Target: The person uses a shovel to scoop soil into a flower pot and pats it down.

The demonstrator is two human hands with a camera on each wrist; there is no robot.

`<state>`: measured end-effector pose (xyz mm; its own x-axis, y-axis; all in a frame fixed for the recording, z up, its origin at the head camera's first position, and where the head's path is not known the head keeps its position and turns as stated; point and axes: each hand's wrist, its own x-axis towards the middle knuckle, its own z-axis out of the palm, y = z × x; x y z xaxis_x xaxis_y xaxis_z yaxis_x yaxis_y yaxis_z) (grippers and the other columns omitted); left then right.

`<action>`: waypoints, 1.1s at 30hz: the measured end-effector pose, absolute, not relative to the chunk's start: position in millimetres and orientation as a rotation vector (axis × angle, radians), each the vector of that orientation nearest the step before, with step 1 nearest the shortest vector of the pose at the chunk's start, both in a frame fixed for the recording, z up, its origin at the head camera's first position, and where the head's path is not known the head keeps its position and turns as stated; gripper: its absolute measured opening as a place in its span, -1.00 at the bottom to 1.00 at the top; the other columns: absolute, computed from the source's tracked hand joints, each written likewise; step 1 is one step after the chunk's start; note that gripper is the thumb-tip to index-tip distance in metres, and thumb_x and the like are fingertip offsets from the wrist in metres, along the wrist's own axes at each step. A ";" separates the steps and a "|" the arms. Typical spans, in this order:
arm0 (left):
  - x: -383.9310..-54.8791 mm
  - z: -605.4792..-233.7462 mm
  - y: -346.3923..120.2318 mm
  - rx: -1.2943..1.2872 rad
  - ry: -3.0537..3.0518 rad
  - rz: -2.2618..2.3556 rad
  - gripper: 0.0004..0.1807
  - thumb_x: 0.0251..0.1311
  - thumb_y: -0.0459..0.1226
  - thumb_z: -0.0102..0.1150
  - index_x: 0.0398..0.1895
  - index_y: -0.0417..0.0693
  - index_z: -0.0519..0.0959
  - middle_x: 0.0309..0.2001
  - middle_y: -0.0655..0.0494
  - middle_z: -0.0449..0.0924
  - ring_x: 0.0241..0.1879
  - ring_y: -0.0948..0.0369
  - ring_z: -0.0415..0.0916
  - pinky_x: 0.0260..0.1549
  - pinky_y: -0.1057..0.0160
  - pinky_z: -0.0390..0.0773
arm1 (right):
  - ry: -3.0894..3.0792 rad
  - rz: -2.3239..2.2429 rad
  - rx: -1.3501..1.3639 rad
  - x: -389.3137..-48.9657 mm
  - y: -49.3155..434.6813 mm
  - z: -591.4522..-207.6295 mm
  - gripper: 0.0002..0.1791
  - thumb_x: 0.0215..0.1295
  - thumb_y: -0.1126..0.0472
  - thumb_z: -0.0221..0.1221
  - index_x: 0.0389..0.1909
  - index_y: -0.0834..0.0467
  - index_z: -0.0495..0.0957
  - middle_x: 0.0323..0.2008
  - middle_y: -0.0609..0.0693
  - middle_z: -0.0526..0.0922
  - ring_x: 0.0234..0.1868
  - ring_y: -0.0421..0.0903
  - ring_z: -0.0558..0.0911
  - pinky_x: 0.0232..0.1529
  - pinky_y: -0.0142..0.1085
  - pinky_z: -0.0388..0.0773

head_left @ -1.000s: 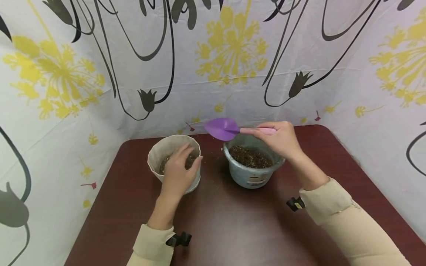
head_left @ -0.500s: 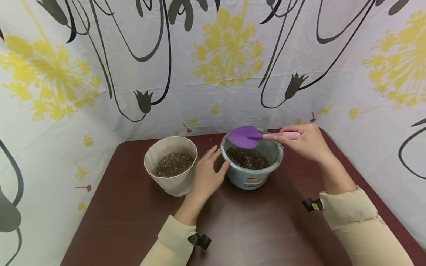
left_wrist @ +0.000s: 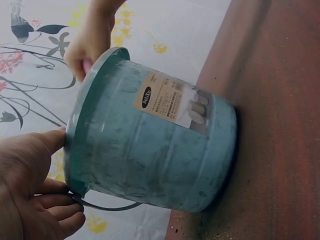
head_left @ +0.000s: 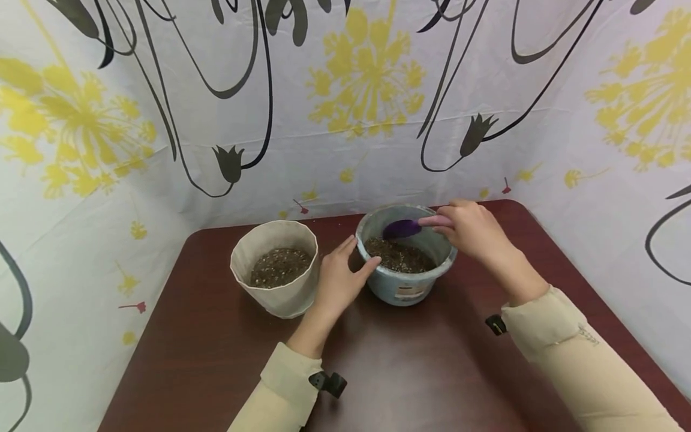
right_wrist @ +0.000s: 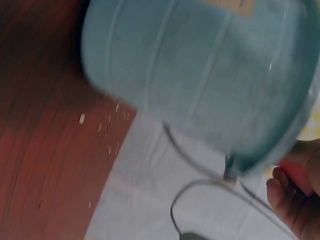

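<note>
A light blue plastic bucket point(head_left: 402, 287) with a label holds dark soil point(head_left: 399, 255). My right hand point(head_left: 475, 233) grips the pink handle point(head_left: 436, 221) of a small garden trowel, whose purple blade point(head_left: 400, 228) is lowered inside the bucket above the soil. My left hand point(head_left: 340, 277) holds the bucket's left rim, thumb at the front edge and fingers at the side near the wire handle point(left_wrist: 112, 207). In the right wrist view the right hand point(right_wrist: 300, 195) is partly cut off behind the bucket rim, and the blade is hidden.
Left of the bucket stands a cream flowerpot point(head_left: 286, 299) with soil in it, close beside the left hand. Crumbs of soil point(left_wrist: 192, 232) lie on the dark red-brown table point(head_left: 216, 360). A patterned cloth point(head_left: 297, 120) hangs behind the table.
My left hand has moved right from over the flowerpot to the bucket's rim. The right hand has swung the trowel right, then down into the bucket.
</note>
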<state>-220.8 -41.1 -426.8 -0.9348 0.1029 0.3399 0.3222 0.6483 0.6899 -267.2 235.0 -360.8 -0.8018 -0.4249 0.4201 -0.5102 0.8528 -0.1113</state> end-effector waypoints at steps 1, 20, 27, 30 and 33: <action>-220.8 -425.9 -41.2 -0.343 -2.601 -1.165 -0.20 0.26 0.14 0.30 0.38 -0.24 0.46 0.37 -0.08 0.45 0.37 -0.05 0.38 0.37 0.02 0.35 | -2.645 0.295 0.734 -269.9 229.2 -359.2 -0.85 0.21 0.31 0.42 -0.22 0.23 0.70 -0.40 0.09 0.55 -0.39 0.15 0.60 -0.42 0.01 0.55; -223.9 -420.8 -38.6 -0.355 -2.603 -1.168 -0.18 0.26 0.17 0.29 0.39 -0.23 0.45 0.38 -0.08 0.44 0.38 -0.03 0.37 0.38 0.05 0.34 | -2.642 0.031 1.210 -252.2 220.2 -303.7 -0.75 0.07 0.47 0.44 -0.42 0.03 0.73 -0.45 -0.07 0.38 -0.56 -0.11 0.48 -0.58 -0.28 0.37; -224.5 -421.1 -40.4 -0.338 -2.621 -1.166 -0.17 0.26 0.17 0.28 0.40 -0.22 0.44 0.39 -0.06 0.43 0.39 -0.05 0.36 0.39 0.04 0.32 | -2.773 0.086 1.039 -250.6 235.5 -278.2 -0.84 0.11 0.24 0.47 -0.33 -0.08 0.75 -0.51 -0.18 0.46 -0.47 -0.10 0.57 -0.59 -0.15 0.46; -224.8 -421.2 -41.1 -0.342 -2.620 -1.167 -0.17 0.26 0.16 0.28 0.40 -0.23 0.44 0.39 -0.07 0.43 0.39 -0.05 0.35 0.39 0.04 0.32 | -2.876 0.129 1.097 -244.9 232.0 -268.9 -0.78 0.12 0.26 0.46 -0.41 -0.19 0.75 -0.50 -0.24 0.53 -0.48 -0.23 0.53 -0.57 -0.25 0.45; -225.0 -422.0 -41.8 -0.341 -2.619 -1.165 -0.18 0.26 0.16 0.29 0.40 -0.23 0.44 0.39 -0.07 0.43 0.39 -0.04 0.36 0.39 0.04 0.32 | -2.974 0.133 1.156 -241.6 221.7 -268.5 -0.71 0.17 0.28 0.43 -0.57 -0.20 0.65 -0.49 -0.30 0.59 -0.54 -0.29 0.48 -0.56 -0.31 0.42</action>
<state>-225.0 -41.8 -422.0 -0.9402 0.1094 0.3226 0.3129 0.6519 0.6908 -241.6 221.7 -268.5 -0.7369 -0.6758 -0.0184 -0.6714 0.7348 -0.0964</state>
